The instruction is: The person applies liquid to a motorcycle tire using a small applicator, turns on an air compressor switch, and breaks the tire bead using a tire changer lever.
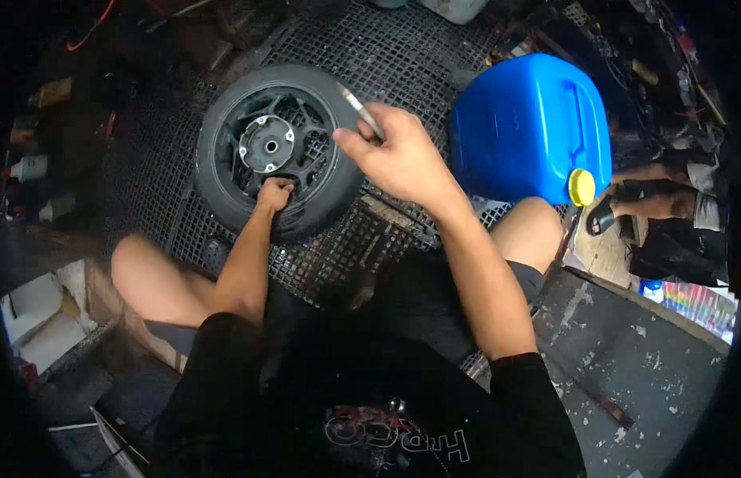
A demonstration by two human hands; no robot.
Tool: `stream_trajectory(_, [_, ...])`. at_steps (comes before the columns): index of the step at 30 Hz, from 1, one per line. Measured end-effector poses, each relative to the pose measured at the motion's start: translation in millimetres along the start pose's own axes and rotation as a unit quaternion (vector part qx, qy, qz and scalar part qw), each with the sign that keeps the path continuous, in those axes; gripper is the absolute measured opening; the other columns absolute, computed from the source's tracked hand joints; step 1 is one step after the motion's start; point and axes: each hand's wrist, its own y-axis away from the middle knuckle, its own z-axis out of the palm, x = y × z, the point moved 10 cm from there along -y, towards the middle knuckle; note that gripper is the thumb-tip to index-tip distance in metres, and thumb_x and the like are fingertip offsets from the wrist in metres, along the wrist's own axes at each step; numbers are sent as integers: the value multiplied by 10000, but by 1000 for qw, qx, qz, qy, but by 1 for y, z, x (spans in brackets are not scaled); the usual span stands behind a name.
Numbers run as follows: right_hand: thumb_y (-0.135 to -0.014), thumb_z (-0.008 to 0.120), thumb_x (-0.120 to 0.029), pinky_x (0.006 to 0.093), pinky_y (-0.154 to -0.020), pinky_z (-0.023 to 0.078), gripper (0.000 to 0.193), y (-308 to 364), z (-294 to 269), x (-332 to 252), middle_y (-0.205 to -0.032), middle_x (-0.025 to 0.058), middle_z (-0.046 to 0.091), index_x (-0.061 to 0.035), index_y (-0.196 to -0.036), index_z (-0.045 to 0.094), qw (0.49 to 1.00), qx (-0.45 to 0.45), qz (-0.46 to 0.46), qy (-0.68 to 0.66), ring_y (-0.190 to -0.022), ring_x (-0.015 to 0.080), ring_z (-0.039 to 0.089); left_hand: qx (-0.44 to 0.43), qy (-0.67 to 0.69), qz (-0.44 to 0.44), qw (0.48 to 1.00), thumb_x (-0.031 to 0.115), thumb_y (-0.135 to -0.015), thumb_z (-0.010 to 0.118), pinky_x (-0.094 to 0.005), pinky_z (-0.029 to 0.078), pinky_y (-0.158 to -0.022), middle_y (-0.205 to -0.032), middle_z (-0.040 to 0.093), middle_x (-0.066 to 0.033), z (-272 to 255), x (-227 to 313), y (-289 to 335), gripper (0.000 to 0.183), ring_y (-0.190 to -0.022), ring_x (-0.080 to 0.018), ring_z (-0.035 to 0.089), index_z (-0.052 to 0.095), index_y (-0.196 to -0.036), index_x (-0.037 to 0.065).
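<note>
A motorcycle wheel with a black tyre lies flat on the floor, its dark spoked rim facing up. At its centre is a round grey hub with a hole in the middle. My left hand is closed at the near inner edge of the rim, by a spoke; its fingertips are partly hidden. Raised over the right side of the tyre, my right hand pinches a slim white stick with a brownish tip, perhaps a small brush. The tip points up and left, apart from the hub.
A blue jerrycan with a yellow cap stands right of the wheel. Black grid matting covers the floor. Another person's legs show at the far right, near a grey worn surface. An open box sits at left.
</note>
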Motion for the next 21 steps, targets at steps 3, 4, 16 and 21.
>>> stream_trajectory(3, [-904,759,-326,443,-656,530,387,-2,-4,7,-696,202,650,20,-819,607,1000,-3,7,27,-642,287,666,-28,93,-75,992,196,-987,714,-337,571,-685,-933,813,-103,20,-14,-14,231,-670,-184,723,816,-1140,55])
stream_trajectory(4, [-904,757,-327,446,-664,532,383,-3,-2,8,-706,206,655,23,-830,622,999,-7,6,35,-656,285,674,-23,100,-72,992,178,-991,706,-325,531,-565,-859,797,-75,18,-19,-16,215,-535,-136,642,822,-1124,55])
stream_trajectory(16, [-932,754,-326,395,-629,463,390,-9,28,40,-669,94,589,-10,-776,589,997,-6,51,63,-632,183,536,136,-16,-145,980,351,-843,824,-446,547,-1039,-1177,786,-127,-11,12,21,224,-1138,-338,734,863,-1037,246])
stream_trajectory(21, [-980,744,-306,300,-501,307,312,-19,53,81,-671,-64,522,-122,-782,586,989,7,140,-54,-565,59,429,227,27,-174,958,294,-796,860,-471,565,-1016,-1158,776,-195,-22,14,41,259,-1134,-382,725,853,-1017,157])
